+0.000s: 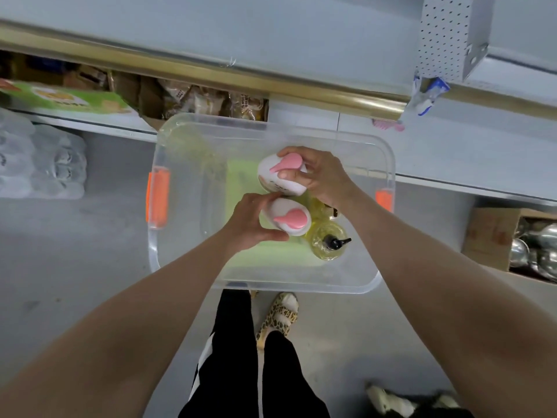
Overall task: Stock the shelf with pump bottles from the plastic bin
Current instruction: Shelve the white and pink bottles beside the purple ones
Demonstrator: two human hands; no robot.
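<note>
A clear plastic bin [187,140] with orange handles stands on the floor below me. Inside it my right hand [322,175] grips a white pump bottle with a pink pump [278,176], fingers curled over its top. My left hand [250,223] grips a second white bottle with a pink pump [291,218], just nearer to me. A yellow bottle with a black pump [327,244] stands in the bin to the right of that one. More yellow shows behind my right wrist, partly hidden.
Grey store shelves [301,34] with a gold edge strip run across the top. Packaged goods [193,98] sit on a lower shelf at left. Wrapped packs [42,158] lie at far left. A cardboard box of metal ware [524,245] is at right. My legs stand just behind the bin.
</note>
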